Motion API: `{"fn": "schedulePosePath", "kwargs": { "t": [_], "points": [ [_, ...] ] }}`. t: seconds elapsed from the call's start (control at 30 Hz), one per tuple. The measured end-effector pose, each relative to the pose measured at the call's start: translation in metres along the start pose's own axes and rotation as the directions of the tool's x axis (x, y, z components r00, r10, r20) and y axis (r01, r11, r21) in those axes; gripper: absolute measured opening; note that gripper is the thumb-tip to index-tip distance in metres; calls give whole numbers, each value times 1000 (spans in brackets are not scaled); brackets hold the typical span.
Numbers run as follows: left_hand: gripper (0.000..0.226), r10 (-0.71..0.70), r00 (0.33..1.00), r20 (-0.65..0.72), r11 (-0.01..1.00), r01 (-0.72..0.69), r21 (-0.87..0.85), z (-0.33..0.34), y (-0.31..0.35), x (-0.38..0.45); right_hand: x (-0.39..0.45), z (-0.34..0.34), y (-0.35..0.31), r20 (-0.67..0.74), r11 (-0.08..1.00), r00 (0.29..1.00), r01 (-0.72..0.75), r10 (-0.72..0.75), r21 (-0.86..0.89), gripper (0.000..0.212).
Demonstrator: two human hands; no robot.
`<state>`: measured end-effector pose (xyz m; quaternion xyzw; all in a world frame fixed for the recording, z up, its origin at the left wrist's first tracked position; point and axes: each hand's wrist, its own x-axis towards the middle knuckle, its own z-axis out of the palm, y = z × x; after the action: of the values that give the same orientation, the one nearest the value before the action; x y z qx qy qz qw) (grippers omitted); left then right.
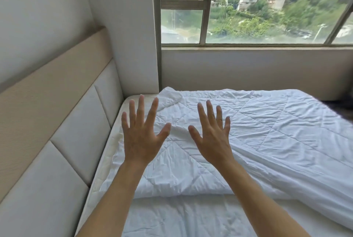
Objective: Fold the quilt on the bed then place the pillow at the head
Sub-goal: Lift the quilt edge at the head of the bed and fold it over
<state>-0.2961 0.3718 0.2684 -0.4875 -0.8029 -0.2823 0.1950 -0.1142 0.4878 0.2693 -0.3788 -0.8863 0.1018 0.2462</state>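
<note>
A white quilted quilt (267, 137) lies spread over the bed, wrinkled, its near edge rolled along the mattress. A flat white pillow (168, 97) shows at the far corner by the wall, partly under the quilt's edge. My left hand (141, 133) and my right hand (212, 135) are both raised over the quilt's left part, backs toward me, fingers spread wide, holding nothing. Whether they touch the quilt cannot be told. The bare white sheet (181, 217) shows between my forearms.
A padded beige and white headboard (63, 137) runs along the left side. A white wall pillar (133, 45) stands at the bed's far left corner. A large window (257, 7) with a sill spans the far wall. Something dark (342, 106) lies at the right edge.
</note>
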Motion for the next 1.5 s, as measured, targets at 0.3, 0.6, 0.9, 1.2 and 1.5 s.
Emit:
{"fn": "schedulePosePath", "kwargs": {
  "t": [0.3,0.6,0.9,1.2,1.5],
  "points": [
    [78,123,982,143,975,-93,-202,42,140,-46,-94,-72,122,-48,963,962,-269,270,24,79],
    [85,178,899,400,843,70,-533,152,412,-113,-240,-146,360,-11,746,761,-632,648,211,74],
    [70,102,611,785,437,681,-587,261,668,-220,-378,-238,593,205,101,342,-696,917,711,64],
    [63,-187,47,981,-252,963,-94,379,728,-293,-428,-204,704,529,-441,73,-461,846,770,64],
    [75,-165,-253,953,-414,895,166,495,817,-342,-431,-146,806,730,-702,-96,-385,676,599,70]
  ]
}}
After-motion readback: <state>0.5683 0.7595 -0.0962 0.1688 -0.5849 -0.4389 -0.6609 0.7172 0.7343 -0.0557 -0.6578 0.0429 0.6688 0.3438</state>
